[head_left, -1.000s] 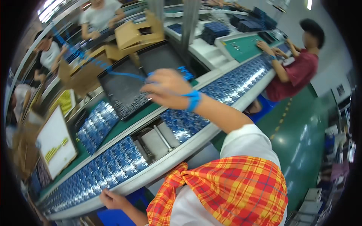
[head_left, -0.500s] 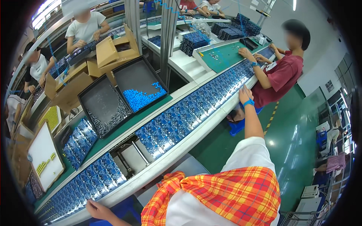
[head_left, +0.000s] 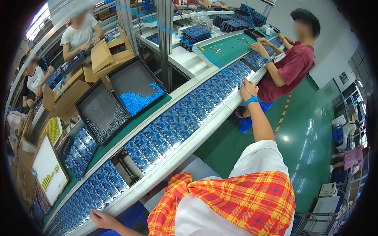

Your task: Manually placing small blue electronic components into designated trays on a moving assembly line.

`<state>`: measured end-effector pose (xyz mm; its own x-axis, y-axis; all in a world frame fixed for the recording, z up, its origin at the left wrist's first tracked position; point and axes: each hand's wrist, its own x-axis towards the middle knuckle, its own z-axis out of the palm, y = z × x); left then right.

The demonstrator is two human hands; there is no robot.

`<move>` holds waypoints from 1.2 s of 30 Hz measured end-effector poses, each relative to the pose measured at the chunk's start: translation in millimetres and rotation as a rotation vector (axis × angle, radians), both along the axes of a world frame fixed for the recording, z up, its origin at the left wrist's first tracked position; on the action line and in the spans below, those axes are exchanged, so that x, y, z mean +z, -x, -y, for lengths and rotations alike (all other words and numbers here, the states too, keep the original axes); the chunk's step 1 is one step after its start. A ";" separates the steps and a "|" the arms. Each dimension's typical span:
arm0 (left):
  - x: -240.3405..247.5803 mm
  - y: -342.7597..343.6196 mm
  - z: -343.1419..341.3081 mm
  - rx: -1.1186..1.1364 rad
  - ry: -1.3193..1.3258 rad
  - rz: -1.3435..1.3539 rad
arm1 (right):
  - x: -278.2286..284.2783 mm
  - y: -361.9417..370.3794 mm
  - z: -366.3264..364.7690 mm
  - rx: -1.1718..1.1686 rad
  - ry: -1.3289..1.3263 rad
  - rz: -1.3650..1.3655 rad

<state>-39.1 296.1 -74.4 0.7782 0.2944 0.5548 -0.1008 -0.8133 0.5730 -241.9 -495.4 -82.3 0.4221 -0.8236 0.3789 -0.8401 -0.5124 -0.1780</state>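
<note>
Along the pale-railed line lies a row of blue circuit boards [head_left: 185, 112], running from lower left to upper right. My right hand [head_left: 249, 90] reaches far along the near rail, its fingers closed at the near edge of the circuit board at the row's far end. Down at the lower left, my left hand [head_left: 103, 218] is at the near rail, beside the nearer group of circuit boards [head_left: 92, 192]. Its fingers are bent together, and what they hold, if anything, is hidden. Between the two groups a gap [head_left: 128, 167] bares a metal roller and part of the line's bed.
Beyond the line stand a black tray of blue caps [head_left: 139, 98], a black tray of small grey parts [head_left: 104, 126], a leaning board stack [head_left: 80, 151] and a white tray with yellow parts [head_left: 49, 169]. An opened carton [head_left: 106, 57] is behind. A co-worker in red [head_left: 289, 74] sits at right.
The far row of circuit boards has slid toward the lower left with my right hand, narrowing the gap. Another gap has opened beyond my right hand. My left hand has hardly moved.
</note>
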 end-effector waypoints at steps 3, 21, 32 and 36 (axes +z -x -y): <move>2.0 2.2 1.4 -0.011 -0.011 -0.004 | 6.2 -5.2 -12.0 0.039 0.032 -0.025; -1.7 1.4 -0.4 -0.029 0.041 -0.013 | 6.6 -8.0 -27.0 0.051 0.071 0.007; 3.4 4.2 3.2 -0.014 -0.011 -0.017 | 16.4 -9.7 -36.8 0.091 0.072 0.036; 4.1 6.7 -2.3 -0.009 -0.041 -0.031 | 18.3 -11.6 -32.8 0.150 0.080 0.038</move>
<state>-45.8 298.5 -70.4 0.7977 0.2650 0.5417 -0.0909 -0.8351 0.5425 -230.3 -462.6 -64.0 0.5219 -0.7191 0.4588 -0.7465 -0.6453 -0.1622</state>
